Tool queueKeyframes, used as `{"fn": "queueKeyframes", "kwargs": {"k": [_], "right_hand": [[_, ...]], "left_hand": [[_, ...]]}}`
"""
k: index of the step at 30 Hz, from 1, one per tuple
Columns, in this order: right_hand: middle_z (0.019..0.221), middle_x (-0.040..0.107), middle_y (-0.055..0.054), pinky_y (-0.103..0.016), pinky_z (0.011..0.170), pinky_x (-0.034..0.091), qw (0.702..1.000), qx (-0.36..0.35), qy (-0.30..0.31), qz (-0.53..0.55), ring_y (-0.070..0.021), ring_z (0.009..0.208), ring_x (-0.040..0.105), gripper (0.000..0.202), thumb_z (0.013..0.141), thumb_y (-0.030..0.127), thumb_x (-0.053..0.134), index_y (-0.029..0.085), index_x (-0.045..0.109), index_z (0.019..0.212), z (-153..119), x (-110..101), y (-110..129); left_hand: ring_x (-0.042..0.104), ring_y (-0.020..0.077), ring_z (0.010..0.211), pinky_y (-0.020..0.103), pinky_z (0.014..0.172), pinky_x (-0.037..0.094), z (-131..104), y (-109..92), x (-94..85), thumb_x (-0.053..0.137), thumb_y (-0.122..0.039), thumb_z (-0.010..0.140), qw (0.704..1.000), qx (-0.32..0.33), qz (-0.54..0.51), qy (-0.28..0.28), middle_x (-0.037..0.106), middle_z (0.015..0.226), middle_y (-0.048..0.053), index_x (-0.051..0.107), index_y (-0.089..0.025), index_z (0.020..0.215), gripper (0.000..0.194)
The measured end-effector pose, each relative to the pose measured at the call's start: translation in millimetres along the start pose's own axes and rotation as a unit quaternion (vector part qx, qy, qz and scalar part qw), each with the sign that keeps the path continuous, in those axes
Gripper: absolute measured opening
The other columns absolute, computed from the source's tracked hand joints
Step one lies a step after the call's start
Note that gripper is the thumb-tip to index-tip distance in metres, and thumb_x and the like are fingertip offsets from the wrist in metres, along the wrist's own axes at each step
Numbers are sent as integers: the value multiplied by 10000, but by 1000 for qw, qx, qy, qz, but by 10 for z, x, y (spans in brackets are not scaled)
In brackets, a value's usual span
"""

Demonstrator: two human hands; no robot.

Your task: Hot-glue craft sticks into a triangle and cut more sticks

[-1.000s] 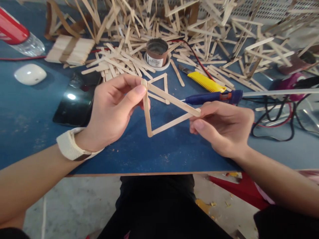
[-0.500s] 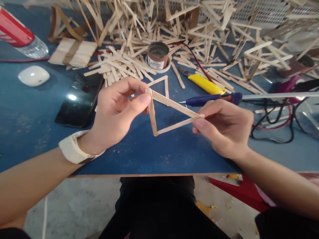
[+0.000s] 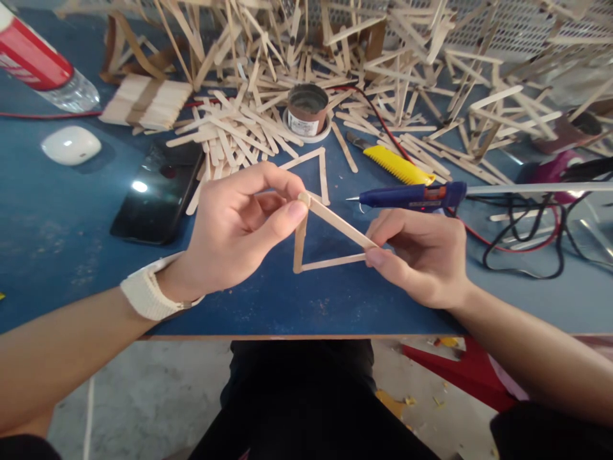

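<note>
Between my two hands is a triangle of wooden craft sticks [image 3: 341, 222], held above the table's front half. My left hand [image 3: 239, 233] pinches its upper left corner between thumb and forefinger. At the right corner, my right hand [image 3: 416, 259] grips it with thumb and fingertips, which cover that joint. The triangle's lower left corner points down, free of both hands. Behind it lies another craft-stick shape [image 3: 323, 172], partly hidden by my left hand. A blue glue gun [image 3: 407, 196] rests just beyond my right hand, its metal tip facing left.
Loose craft sticks [image 3: 230, 131] and stick frames pile along the back. Around them are a small brown pot [image 3: 306, 110], a yellow cutter [image 3: 397, 165], a black phone [image 3: 156, 195], a white mouse [image 3: 71, 145], a bottle [image 3: 43, 61] and black cables [image 3: 522, 246] at right.
Both hands have lowered the triangle slightly. My left hand has shifted right and my right hand left, and the triangle has tilted, its lower stick lying closer to level.
</note>
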State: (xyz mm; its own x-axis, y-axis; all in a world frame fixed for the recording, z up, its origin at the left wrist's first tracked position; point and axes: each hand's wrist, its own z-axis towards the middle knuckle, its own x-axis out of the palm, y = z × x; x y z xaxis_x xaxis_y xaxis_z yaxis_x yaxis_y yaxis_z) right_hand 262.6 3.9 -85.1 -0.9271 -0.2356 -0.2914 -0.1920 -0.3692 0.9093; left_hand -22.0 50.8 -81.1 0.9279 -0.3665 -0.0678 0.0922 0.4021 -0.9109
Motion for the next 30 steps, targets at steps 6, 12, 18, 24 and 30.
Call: {"fn": "queueKeyframes", "kwargs": {"k": [6,12,18,24,30], "right_hand": [[718,764,14,-363,535,483,1000,-9,-7,5,-186,612,680,306,978,382,1043,287,791,833,-19,18,-47],[710,753,17,-356,539,486,1000,-14,-6,7,-177,607,672,313,977,370,1038,282,781,822,-6,33,-60],[720,761,18,-342,546,495,1000,-10,-4,-1,-166,613,677,319,991,393,1025,276,778,827,-7,17,-57],[716,756,17,-331,537,501,1000,-2,-10,0,-160,607,665,346,973,426,1049,278,779,816,8,20,-38],[713,757,21,-326,532,495,1000,-5,-11,-6,-154,602,661,348,970,434,1052,276,781,818,-1,15,-41]], "left_hand": [[767,130,764,270,668,653,-6,17,-43,830,-241,1160,998,38,33,27,773,927,-4,822,-260,1101,63],[752,132,772,271,661,640,-6,-46,-4,847,-248,1150,999,17,38,8,786,943,5,831,-266,1062,91],[754,138,739,277,649,653,-19,-12,4,854,-242,1142,1000,22,14,15,783,906,5,840,-262,1078,68],[743,142,706,279,603,618,-19,0,-6,920,-415,1137,1000,1,-7,2,781,873,7,856,-266,1050,184],[746,130,708,269,605,616,-6,-18,-15,942,-371,1120,999,19,42,4,796,859,-4,847,-253,1029,177]]}}
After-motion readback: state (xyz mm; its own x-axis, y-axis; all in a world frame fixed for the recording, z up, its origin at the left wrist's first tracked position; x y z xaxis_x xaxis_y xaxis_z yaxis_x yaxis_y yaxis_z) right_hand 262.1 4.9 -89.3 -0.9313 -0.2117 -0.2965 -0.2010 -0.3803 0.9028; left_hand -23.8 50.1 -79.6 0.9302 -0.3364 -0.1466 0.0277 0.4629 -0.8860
